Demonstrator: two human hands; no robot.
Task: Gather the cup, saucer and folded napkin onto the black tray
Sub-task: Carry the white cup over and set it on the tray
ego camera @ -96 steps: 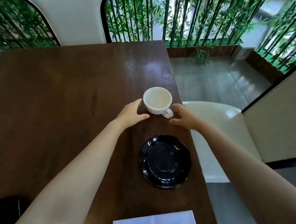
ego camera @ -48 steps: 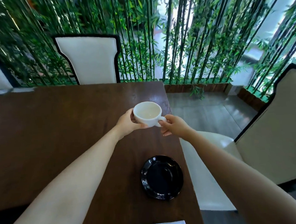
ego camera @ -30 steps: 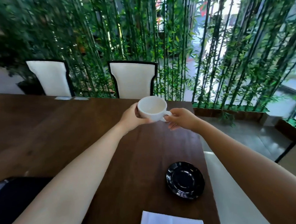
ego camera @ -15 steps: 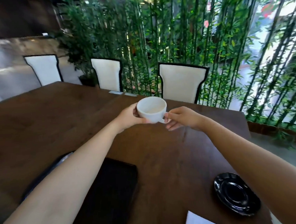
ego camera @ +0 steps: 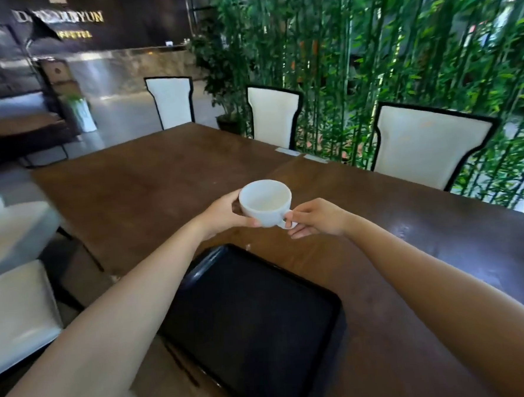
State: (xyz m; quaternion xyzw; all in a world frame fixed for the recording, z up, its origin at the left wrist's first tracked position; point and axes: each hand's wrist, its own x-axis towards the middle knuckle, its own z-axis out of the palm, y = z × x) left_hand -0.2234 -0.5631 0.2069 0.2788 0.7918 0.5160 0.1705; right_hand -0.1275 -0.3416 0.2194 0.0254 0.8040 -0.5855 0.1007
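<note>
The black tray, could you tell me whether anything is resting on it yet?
No, the black tray lies bare, and the cup is held above the table beyond it.

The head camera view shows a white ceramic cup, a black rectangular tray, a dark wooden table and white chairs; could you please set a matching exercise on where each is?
Things:
1. white ceramic cup
2. black rectangular tray
3. dark wooden table
4. white black-edged chairs

Places:
A. beyond the table, before green bamboo
B. held in the air by left hand and right hand
C. under the tray
D. lying flat below the cup, nearer the person

Pairs: 1-B, 2-D, 3-C, 4-A
</note>
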